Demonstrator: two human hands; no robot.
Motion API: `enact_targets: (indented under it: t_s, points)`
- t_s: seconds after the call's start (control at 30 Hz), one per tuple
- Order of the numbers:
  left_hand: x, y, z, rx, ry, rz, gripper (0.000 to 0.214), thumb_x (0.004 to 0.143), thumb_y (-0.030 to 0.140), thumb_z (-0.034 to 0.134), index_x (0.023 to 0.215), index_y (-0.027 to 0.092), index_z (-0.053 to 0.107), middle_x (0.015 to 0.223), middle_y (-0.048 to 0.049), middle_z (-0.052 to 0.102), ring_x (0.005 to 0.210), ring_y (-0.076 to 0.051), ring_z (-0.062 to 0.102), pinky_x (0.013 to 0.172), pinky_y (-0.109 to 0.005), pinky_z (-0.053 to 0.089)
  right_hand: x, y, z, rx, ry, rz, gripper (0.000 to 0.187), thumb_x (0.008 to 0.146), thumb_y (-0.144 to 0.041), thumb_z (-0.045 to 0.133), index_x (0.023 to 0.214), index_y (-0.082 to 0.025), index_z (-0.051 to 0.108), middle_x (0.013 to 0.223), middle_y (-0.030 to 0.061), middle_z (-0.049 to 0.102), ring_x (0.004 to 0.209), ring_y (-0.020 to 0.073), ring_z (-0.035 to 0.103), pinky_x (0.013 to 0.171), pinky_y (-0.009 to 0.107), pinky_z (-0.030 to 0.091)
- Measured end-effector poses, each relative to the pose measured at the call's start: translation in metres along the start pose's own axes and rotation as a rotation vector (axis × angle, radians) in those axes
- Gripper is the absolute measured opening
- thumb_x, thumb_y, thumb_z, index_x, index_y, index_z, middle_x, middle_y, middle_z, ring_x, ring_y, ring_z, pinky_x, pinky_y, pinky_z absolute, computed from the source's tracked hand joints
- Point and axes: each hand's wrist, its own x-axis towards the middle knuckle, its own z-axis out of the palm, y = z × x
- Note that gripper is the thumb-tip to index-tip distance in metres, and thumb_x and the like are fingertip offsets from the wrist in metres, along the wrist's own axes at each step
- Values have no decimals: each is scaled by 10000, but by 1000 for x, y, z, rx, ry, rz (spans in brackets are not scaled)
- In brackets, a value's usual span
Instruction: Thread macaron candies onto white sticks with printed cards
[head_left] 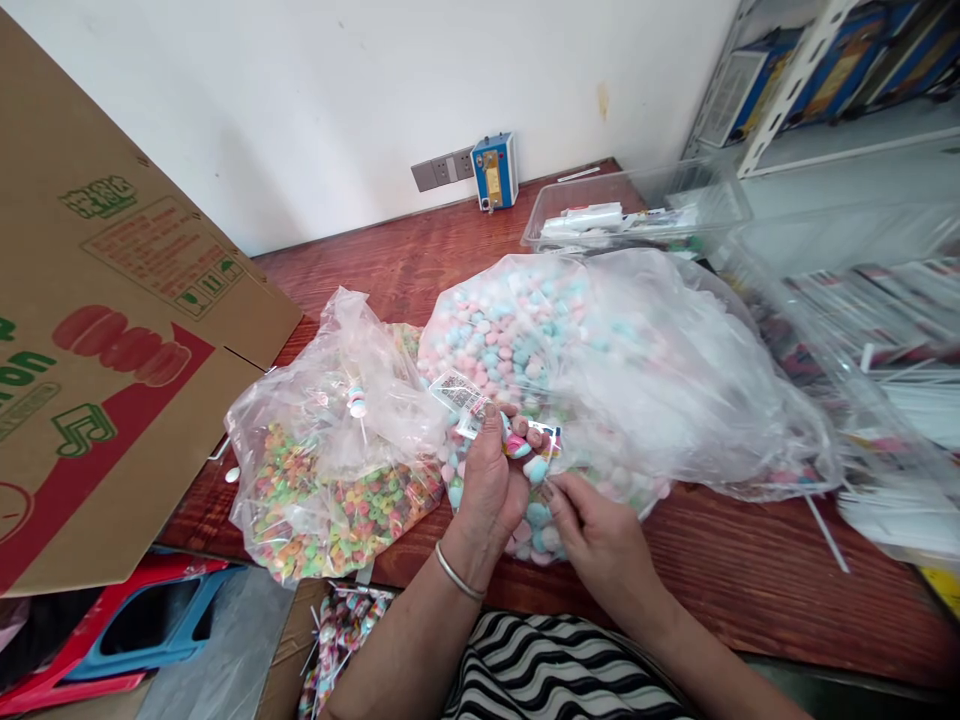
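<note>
My left hand [493, 475] is closed around a small printed clear wrapper [459, 394], whose end sticks out past the thumb. A pale blue and white candy [535, 468] shows just below its fingers. At that candy's lower side, my right hand [600, 525] has thumb and forefinger pinched together; what lies between them is too small to make out. Both hands are over an open plastic bag of pink, blue and white candies [491, 340]. To the left is a clear bag of colourful ring-shaped candies [345, 510], with a candy on a white stick [357, 403] lying on top.
A large cardboard box [127, 300] stands at the left. Clear plastic bins [637, 190] holding wrappers and white sticks [915, 410] line the right. A small blue device [495, 172] sits by the wall. Below the table edge, a carton holds wrapped lollipops [345, 640].
</note>
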Motion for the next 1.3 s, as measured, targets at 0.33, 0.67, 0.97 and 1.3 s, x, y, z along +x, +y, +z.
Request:
enact_targets:
  t_s: [0.33, 0.67, 0.97, 1.3]
  points:
    - [1, 10, -1, 30, 28, 16, 162, 855, 327, 654, 861, 175, 597, 734, 21, 574, 626, -92, 573, 736, -276, 524, 4, 1, 4, 243, -210, 218, 380, 994, -431, 362, 816, -187, 593, 486, -67, 417, 383, 108, 342, 392, 230, 325]
    - [-5, 1, 7, 110, 195, 76, 310, 917, 386, 553, 710, 156, 550, 624, 3, 536, 568, -113, 551, 599, -237, 484, 1, 3, 3, -603, 69, -305, 321, 967, -224, 437, 696, -180, 604, 575, 28, 588, 535, 158, 519, 552, 272, 348]
    - [-4, 5, -2, 62, 101, 1, 213, 894, 361, 595, 857, 151, 597, 724, -14, 601, 623, -129, 598, 624, -256, 501, 2, 5, -1, -454, 93, -207, 211, 963, -293, 476, 869, -169, 618, 644, 20, 630, 554, 170, 583, 534, 262, 391]
    - [6, 20, -16, 104, 102, -104, 249, 876, 378, 622, 796, 146, 577, 651, -8, 587, 603, -122, 593, 659, -277, 538, 7, 5, -21, -184, -249, -156, 212, 966, -233, 443, 871, -187, 626, 685, -12, 600, 598, 139, 555, 568, 240, 411]
